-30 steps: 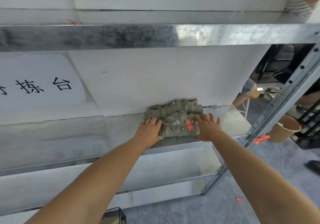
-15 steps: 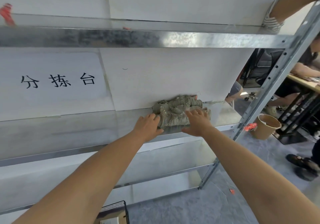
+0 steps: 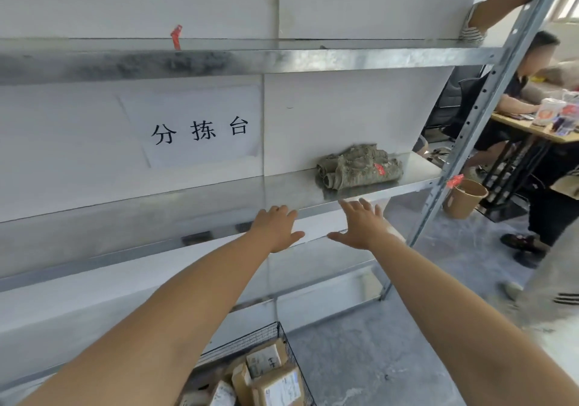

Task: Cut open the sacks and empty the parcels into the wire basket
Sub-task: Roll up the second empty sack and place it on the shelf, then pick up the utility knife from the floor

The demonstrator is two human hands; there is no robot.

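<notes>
The left hand (image 3: 275,228) hovered just left of centre frame, fingers straight and slightly spread, holding nothing. The right hand (image 3: 363,227) sat beside it, just right of centre, palm down and fingers fanned apart, likewise empty. Both hung in front of the front lip of the metal shelf (image 3: 188,205); whether either touched that lip could not be told.

The folded sacks (image 3: 360,167) lay as a rumpled grey bundle on that shelf, right of centre and above the right hand, apart from both hands, with a red tag (image 3: 379,169) showing on the front. The wire basket (image 3: 289,352) stood at the bottom centre of the frame with brown parcels (image 3: 275,383) inside it.

Judging from this, the emptied sacks had been stowed and the step was to leave them tidy. To do it well, the bundle wanted to lie flat and back from the shelf edge, since loose woven cloth tends to unroll and slide on smooth metal. A light press with flat fingers would settle it better than a grab, which could pull the folds open. The hands should come away straight, without snagging the frayed weave. A look down into the basket would then confirm that no parcel hung over its rim.
</notes>
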